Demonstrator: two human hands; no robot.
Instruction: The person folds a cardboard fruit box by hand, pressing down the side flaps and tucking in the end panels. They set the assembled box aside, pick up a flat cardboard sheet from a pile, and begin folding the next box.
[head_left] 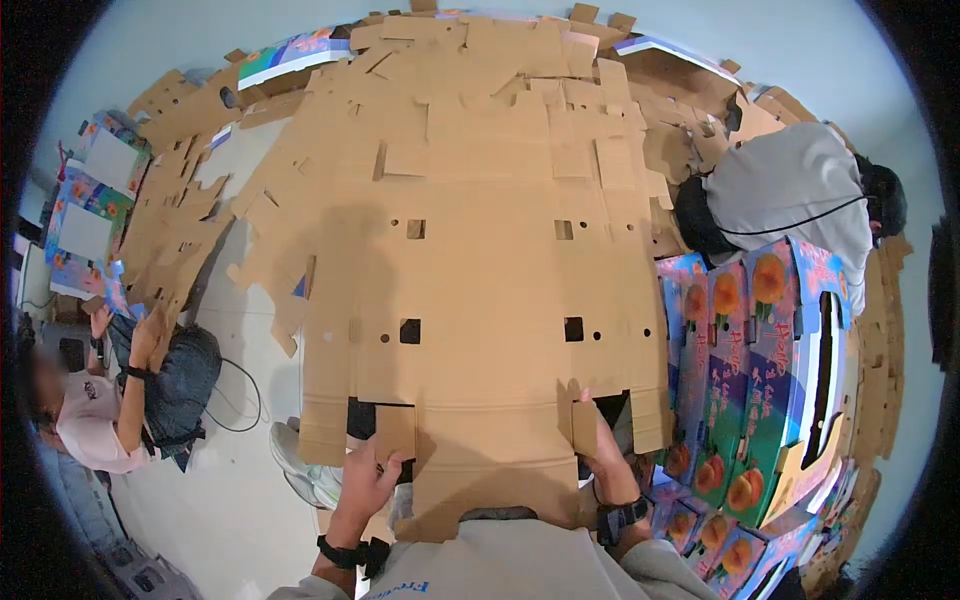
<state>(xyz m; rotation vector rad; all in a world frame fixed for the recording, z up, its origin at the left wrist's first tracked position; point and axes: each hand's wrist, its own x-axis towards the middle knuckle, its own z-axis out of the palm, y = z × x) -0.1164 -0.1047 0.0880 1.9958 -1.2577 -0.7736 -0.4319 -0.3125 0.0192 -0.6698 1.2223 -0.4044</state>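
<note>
A large brown cardboard sheet (487, 280) with square cutouts and small round holes spreads out in front of my body, its near part folded at creases. My left hand (372, 478) pinches a small flap at the sheet's near left, thumb curled over the edge. On the near right, my right hand (604, 445) grips the matching flap, thumb pointing forward along it and the other fingers mostly hidden. Dark openings lie beside both flaps. Each of my wrists carries a black band.
Printed flower-pattern boxes (752, 380) stand stacked at my right. Beyond them a person in grey (790, 190) bends over. At left, a seated person in pink (105, 425) handles cardboard near more printed boxes (95, 215). A black cable (258, 390) lies on the white floor (235, 500).
</note>
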